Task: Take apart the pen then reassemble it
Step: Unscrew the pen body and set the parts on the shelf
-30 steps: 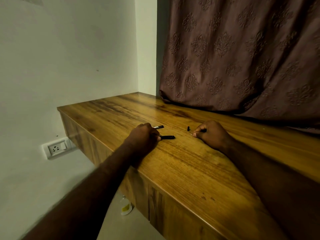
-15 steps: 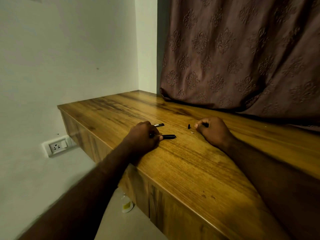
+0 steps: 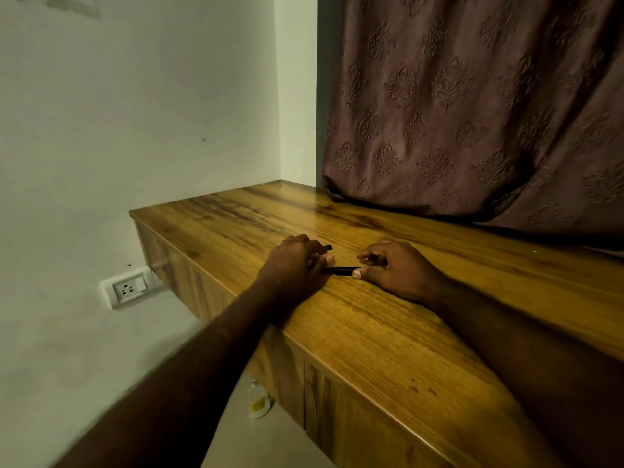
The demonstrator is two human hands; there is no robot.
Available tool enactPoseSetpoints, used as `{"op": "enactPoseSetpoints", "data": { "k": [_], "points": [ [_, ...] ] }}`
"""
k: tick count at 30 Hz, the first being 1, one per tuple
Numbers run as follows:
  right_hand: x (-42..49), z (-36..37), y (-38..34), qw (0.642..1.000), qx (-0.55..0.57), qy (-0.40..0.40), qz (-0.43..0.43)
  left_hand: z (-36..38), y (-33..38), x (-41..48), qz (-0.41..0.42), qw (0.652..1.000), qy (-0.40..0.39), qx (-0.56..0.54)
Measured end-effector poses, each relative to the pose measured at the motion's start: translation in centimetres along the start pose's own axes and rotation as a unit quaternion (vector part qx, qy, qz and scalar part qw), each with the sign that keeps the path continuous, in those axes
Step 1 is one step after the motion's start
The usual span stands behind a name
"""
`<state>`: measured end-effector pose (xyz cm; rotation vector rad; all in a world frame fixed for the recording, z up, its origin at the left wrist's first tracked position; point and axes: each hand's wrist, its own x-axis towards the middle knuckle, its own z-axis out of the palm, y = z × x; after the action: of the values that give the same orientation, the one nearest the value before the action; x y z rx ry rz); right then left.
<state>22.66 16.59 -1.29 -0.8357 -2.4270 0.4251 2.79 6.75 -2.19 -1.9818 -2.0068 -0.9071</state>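
A black pen barrel (image 3: pixel 340 270) lies on the wooden table (image 3: pixel 371 336) between my two hands. My left hand (image 3: pixel 295 263) is closed over the barrel's left end. My right hand (image 3: pixel 396 268) has come up to the barrel's right end, with thumb and forefinger pinched around the tip. A second thin pen piece (image 3: pixel 327 247), black at its end, pokes out from behind my left hand's fingers. The small loose pen parts are hidden under my right hand.
A patterned brown curtain (image 3: pixel 472 113) hangs over the table's far edge. The white wall on the left carries a power socket (image 3: pixel 126 289). A small bottle (image 3: pixel 258 403) lies on the floor below the table's front edge.
My right hand has moved left from the small parts to the barrel's free end, covering those parts. My left hand has stayed on the barrel.
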Motion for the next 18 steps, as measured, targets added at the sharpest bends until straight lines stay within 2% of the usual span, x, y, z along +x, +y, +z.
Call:
{"op": "enactPoseSetpoints", "data": {
  "k": [3,4,6,9,11,16,18],
  "points": [
    [-0.1,0.0,0.1,1.0,-0.004,0.005,-0.008,-0.7,-1.8,0.9,-0.122,0.986,0.075,-0.085],
    [-0.1,0.0,0.1,1.0,-0.007,0.005,-0.012,-0.9,-2.4,1.2,-0.169,0.976,0.08,-0.116],
    [0.1,0.1,0.2,1.0,-0.013,0.004,-0.021,-1.0,-3.3,1.9,-0.226,0.961,0.038,-0.151],
    [0.2,0.1,0.2,0.999,-0.026,0.0,-0.035,-0.9,-3.1,2.9,-0.223,0.962,-0.042,-0.149],
    [0.4,0.3,0.3,0.998,-0.036,-0.002,-0.044,-0.6,-3.0,3.3,-0.22,0.96,-0.063,-0.158],
    [0.7,0.6,0.2,0.996,-0.06,-0.009,-0.066,-0.4,-3.1,3.4,-0.22,0.959,-0.072,-0.165],
    [0.8,0.6,0.4,0.996,-0.062,-0.002,-0.063,-0.6,-3.4,3.0,-0.223,0.956,-0.034,-0.188]
  ]
}}
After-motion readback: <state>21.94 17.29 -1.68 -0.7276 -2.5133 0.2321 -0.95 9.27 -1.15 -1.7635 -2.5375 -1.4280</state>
